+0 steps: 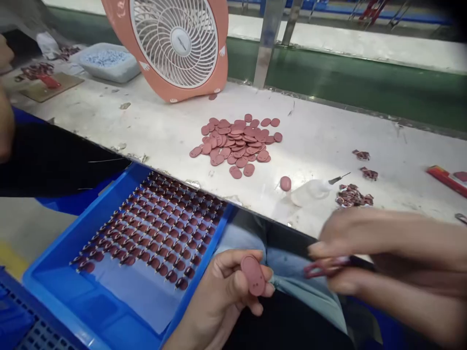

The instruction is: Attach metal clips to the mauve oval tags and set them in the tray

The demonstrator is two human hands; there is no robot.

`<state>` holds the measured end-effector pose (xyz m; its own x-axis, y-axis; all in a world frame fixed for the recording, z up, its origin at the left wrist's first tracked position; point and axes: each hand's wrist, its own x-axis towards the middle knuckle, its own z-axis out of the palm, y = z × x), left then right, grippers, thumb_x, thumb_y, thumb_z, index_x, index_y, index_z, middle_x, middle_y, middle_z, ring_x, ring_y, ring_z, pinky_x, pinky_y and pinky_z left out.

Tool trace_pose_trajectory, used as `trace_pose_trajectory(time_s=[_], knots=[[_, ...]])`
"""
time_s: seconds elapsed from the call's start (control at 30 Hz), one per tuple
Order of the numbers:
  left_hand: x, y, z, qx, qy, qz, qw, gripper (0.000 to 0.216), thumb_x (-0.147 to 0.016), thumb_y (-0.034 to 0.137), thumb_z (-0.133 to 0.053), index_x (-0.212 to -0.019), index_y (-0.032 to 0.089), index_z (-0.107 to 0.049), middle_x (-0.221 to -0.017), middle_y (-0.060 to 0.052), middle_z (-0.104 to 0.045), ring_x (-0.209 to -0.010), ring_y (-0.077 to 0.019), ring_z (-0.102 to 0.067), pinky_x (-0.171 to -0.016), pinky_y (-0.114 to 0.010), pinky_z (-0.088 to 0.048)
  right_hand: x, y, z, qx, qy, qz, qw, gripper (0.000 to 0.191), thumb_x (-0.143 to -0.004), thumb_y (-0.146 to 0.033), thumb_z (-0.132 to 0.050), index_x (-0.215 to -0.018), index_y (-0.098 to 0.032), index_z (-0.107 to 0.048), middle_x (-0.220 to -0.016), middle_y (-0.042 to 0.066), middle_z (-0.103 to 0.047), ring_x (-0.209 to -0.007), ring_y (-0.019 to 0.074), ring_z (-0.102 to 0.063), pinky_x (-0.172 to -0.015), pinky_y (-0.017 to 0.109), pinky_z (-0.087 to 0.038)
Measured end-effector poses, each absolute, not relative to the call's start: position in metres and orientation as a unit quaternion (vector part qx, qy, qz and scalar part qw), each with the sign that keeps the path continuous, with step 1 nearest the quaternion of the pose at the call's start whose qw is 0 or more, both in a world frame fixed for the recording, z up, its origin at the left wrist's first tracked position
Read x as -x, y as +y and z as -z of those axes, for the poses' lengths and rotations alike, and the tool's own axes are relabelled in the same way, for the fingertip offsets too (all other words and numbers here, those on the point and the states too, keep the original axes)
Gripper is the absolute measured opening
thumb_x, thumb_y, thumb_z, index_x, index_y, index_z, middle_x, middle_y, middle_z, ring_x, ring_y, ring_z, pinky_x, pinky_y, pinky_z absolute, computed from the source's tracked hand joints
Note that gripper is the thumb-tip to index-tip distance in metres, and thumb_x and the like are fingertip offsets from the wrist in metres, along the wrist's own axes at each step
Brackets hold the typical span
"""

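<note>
Between the thumb and fingers of my left hand (222, 289) is a reddish-brown oval disc (252, 275) with a few small holes at its lower end. My right hand (359, 243), smeared by motion, pinches a dark red looped piece (316, 269); blur hides its exact kind. It is to the right of the disc, apart from it. Beyond my hands, a pile of similar oval discs (239, 138) lies on the white table (160, 129). A single disc (285, 183) rests beside a clear bottle with a needle tip (310, 192). Small dark shiny pieces (352, 195) are heaped near my right hand.
A blue tray (62, 306) at lower left holds rows of dark red pieces on a pale sheet. An orange fan (222, 63) stands at the back. Further left are a tub of pale bits (126, 73) and another person's arm (5, 121). A red box (445, 180) lies right.
</note>
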<state>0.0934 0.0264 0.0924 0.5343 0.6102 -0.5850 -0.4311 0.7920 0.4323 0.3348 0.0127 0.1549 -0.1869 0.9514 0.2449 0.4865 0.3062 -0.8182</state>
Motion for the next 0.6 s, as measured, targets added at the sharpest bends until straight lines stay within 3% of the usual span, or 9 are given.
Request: trace_pose_trajectory(time_s=[0.1,0.23,0.6], knots=[[-0.089,0.020,-0.084,-0.142,0.332,-0.300,0.883,0.036,-0.060,0.046,-0.093,-0.082,0.019,-0.081,-0.069,-0.002,-0.075,-0.064,-0.0117,-0.071,-0.049,-0.012,-0.050,-0.294,0.001,-0.142,0.462,-0.690,-0.398,0.390,0.012,-0.096,-0.025,-0.070,-0.108,-0.028,-0.069,-0.086,-0.005,-0.072,-0.074,0.0056,-0.069,-0.070,0.012,-0.054],[-0.084,0.017,-0.081,-0.163,0.316,-0.303,0.884,0.030,-0.065,0.045,-0.091,-0.068,0.018,-0.077,-0.068,-0.002,-0.074,-0.064,-0.0113,-0.070,-0.051,-0.013,-0.052,-0.283,-0.002,-0.137,0.454,-0.687,-0.415,0.386,0.013,-0.097,-0.020,-0.068,-0.109,-0.025,-0.068,-0.088,-0.005,-0.072,-0.075,0.0046,-0.068,-0.072,0.011,-0.052],[-0.085,0.015,-0.084,-0.155,0.321,-0.294,0.887,0.029,-0.067,0.040,-0.091,-0.085,0.019,-0.082,-0.071,-0.003,-0.075,-0.062,-0.0103,-0.068,-0.053,-0.014,-0.052,-0.285,-0.002,-0.140,0.459,-0.723,-0.388,0.342,0.017,-0.094,-0.011,-0.068,-0.108,-0.022,-0.069,-0.087,-0.004,-0.071,-0.076,0.0044,-0.066,-0.073,0.010,-0.051]])
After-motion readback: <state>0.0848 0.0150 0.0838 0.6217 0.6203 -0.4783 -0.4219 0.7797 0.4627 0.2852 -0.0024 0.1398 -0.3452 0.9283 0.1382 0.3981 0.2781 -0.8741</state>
